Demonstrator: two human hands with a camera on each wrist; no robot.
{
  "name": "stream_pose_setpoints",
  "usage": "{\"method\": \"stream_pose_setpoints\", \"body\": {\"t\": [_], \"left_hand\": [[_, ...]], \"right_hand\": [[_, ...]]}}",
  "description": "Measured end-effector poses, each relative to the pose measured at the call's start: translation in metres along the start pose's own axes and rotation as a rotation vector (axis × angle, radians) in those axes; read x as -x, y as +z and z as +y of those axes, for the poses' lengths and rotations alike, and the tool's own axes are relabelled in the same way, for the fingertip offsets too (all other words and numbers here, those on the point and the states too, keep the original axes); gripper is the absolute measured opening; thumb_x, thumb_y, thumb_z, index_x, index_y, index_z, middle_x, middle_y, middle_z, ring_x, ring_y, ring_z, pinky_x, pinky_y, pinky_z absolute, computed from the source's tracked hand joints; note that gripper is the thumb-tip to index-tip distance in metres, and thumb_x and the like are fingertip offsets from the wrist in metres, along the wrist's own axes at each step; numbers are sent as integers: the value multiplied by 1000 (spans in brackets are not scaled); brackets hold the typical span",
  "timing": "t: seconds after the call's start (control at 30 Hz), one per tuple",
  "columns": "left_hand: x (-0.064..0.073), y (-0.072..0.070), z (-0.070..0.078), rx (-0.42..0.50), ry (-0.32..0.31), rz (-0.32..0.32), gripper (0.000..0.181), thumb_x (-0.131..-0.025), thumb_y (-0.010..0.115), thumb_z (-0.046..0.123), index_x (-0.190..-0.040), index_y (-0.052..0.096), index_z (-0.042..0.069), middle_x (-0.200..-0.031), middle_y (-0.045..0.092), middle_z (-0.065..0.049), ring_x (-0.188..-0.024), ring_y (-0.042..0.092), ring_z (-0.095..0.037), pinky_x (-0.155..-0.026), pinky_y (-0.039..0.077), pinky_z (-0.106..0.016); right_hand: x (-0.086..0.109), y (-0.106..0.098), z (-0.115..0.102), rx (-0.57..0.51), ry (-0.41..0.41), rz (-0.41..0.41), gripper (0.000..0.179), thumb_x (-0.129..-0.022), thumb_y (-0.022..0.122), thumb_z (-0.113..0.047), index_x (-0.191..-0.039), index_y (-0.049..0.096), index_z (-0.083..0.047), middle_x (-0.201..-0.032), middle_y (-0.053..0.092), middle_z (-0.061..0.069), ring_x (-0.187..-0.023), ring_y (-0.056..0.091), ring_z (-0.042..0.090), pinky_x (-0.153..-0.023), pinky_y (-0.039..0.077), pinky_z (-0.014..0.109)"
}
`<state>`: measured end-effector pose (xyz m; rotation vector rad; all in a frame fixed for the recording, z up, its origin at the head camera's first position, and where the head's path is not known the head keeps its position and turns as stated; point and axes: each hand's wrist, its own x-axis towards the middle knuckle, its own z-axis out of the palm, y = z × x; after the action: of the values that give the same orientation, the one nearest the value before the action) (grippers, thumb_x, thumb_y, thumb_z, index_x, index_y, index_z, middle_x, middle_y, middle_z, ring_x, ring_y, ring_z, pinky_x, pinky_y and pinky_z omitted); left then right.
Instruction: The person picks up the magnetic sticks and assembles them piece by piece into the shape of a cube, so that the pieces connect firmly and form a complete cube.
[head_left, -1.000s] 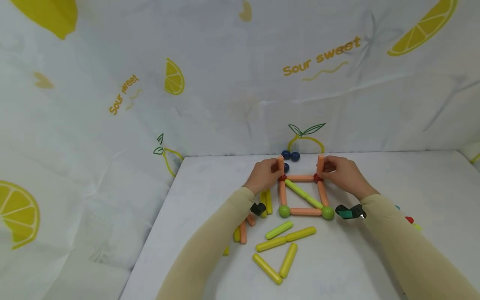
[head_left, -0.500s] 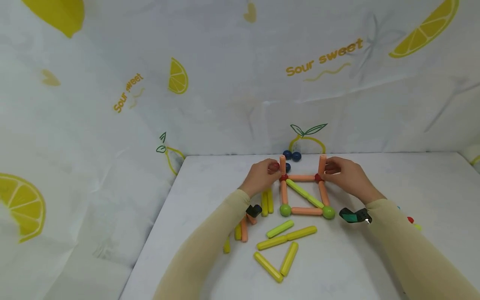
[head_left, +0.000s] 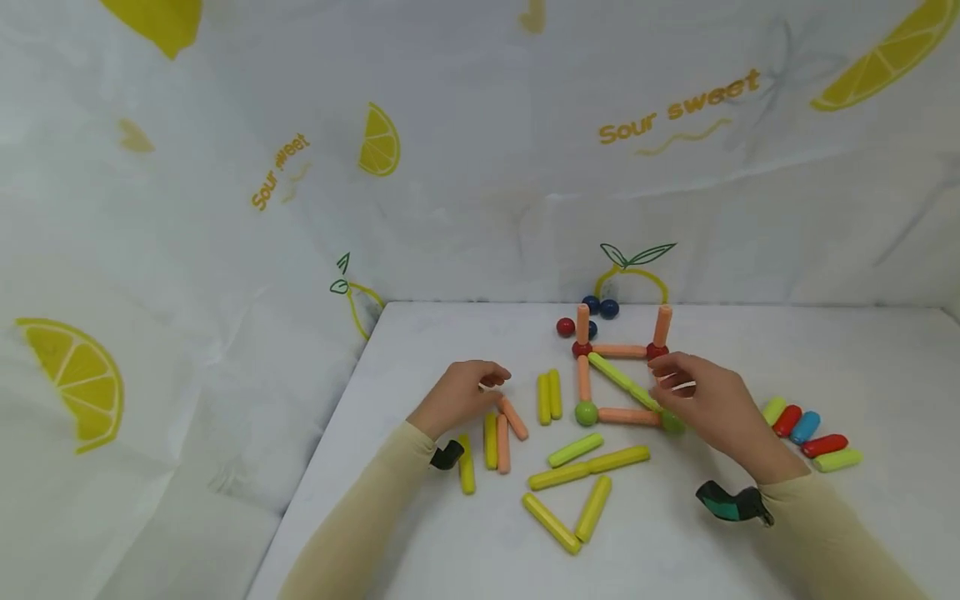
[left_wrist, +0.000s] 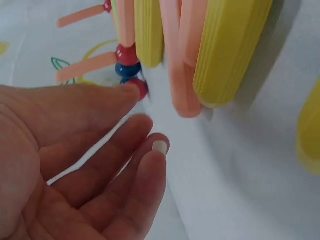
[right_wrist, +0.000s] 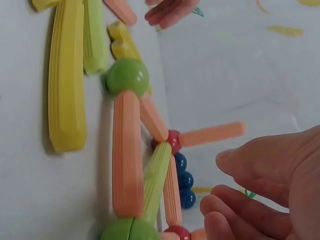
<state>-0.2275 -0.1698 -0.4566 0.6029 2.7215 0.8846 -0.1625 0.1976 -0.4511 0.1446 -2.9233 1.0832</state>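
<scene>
My left hand (head_left: 461, 398) hovers with loosely bent fingers beside two loose orange magnetic sticks (head_left: 513, 418); nothing is in its grasp. My right hand (head_left: 708, 408), also holding nothing, is over the right side of a square frame and partly covers its right orange stick and a green ball (head_left: 672, 422). Another green ball (head_left: 587, 412) and two red balls (head_left: 582, 349) form the other corners. A lime diagonal (head_left: 626, 382) crosses the square. From the red balls rise two orange sticks (head_left: 583, 323), the right one (head_left: 662, 327) leaning slightly. The right wrist view shows the diagonal reaching a red ball (right_wrist: 173, 140).
A loose red ball (head_left: 566, 327) and several dark blue balls (head_left: 609, 309) lie behind the frame. Yellow sticks (head_left: 551, 523) lie in front and to the left (head_left: 491, 442). Coloured sticks (head_left: 806, 427) lie at right. A printed cloth backdrop (head_left: 480, 167) stands behind the table.
Both hands have let go of the upright orange sticks, which stay standing. My left hand has moved left and nearer; the right has drawn back nearer. The loose red ball is now uncovered.
</scene>
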Motion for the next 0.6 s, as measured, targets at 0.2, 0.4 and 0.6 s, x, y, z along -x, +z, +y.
{"method": "stream_pose_setpoints", "body": {"t": [0.2, 0.4, 0.6], "left_hand": [[1, -2, 1, -32, -8, -97, 28, -108, 67, 20, -134, 77, 20, -137, 74, 1, -126, 66, -24, -110, 54, -43], [-1, -1, 1, -116, -25, -170, 18, -105, 73, 24, -121, 81, 22, -125, 77, 7, -119, 67, -15, -108, 55, -38], [-3, 3, -1, -164, -1, -198, 20, -105, 73, 26, -123, 82, 21, -126, 78, 6, -117, 69, -13, -104, 57, -35]], "right_hand": [[7, 19, -35, -27, -95, -42, 34, -98, 81, -18, -129, 72, -7, -122, 76, 13, -103, 73, 27, -86, 66, 46], [6, 43, -64, -41, -185, -114, 26, -97, 81, -15, -121, 75, -9, -113, 77, 4, -94, 69, 14, -85, 64, 37], [7, 68, -87, -57, -204, -212, 22, -97, 81, -13, -118, 76, -10, -109, 76, 2, -90, 65, 8, -80, 59, 26]]}}
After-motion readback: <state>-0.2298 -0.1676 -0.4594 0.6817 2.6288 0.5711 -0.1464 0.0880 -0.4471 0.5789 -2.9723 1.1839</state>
